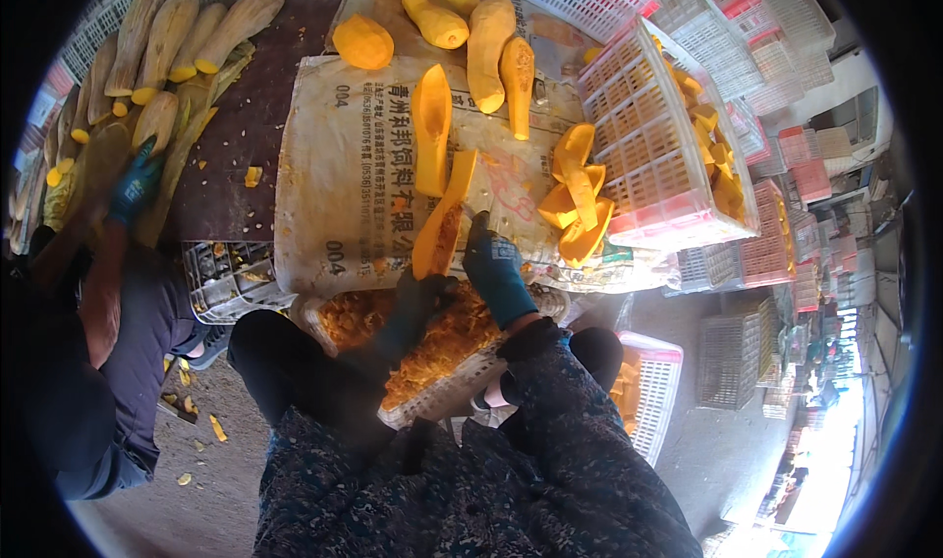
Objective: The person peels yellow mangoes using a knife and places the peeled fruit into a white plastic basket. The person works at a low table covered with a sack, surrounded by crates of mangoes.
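My left hand, in a dark work glove, is closed around the lower end of a halved, peeled squash whose brown-orange seed cavity shows; shadow hides part of its fingers. To the right, my right hand in a blue-green glove lies over the printed woven sack, fingers pointing away, with nothing visible in it. Another squash half rests just beyond. Below my hands sits a basket filled with orange squash pulp. Peeled whole squashes and several curved pieces lie on the sack.
At the right edge of the worktop, a white and pink plastic crate holds cut squash. A co-worker's gloved hand touches an unpeeled squash at left. A dark crate stands below the worktop; another crate stands beside my right knee.
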`<state>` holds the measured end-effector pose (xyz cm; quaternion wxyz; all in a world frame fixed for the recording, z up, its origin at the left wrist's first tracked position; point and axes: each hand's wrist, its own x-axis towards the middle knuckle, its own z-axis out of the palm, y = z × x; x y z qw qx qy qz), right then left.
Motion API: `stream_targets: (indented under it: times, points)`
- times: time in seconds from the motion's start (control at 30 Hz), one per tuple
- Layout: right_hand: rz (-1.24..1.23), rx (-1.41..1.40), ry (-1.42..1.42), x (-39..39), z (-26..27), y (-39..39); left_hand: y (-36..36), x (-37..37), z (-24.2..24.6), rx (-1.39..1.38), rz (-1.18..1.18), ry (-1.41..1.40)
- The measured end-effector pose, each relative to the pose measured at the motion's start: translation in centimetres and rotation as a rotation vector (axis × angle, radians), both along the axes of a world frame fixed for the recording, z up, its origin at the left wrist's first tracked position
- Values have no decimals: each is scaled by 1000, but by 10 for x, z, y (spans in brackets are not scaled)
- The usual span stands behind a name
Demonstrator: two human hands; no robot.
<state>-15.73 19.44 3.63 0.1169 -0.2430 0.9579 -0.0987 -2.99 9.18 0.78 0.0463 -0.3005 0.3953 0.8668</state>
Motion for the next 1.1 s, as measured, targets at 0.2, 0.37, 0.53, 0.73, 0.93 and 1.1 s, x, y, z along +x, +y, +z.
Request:
stream_targets:
  times: [0.2,0.37,0.53,0.73,0.93,1.1]
  points:
    - [-92,-11,-320,32,5,-4,-3,-4,-2,-29,-35,-7]
    - [233,73,-67,66,5,17,-1,-2,5,198,211,6]
    - [-31,-159,240,1,15,6,-7,-5,15,100,61,15]
    - [76,-32,145,-12,18,-15,-7,-12,10,167,107,-30]
    - [240,-63,142,20,18,-9,-8,-17,4,13,-43,-68]
    - [488,-98,114,50,18,23,-10,-13,-1,117,90,6]
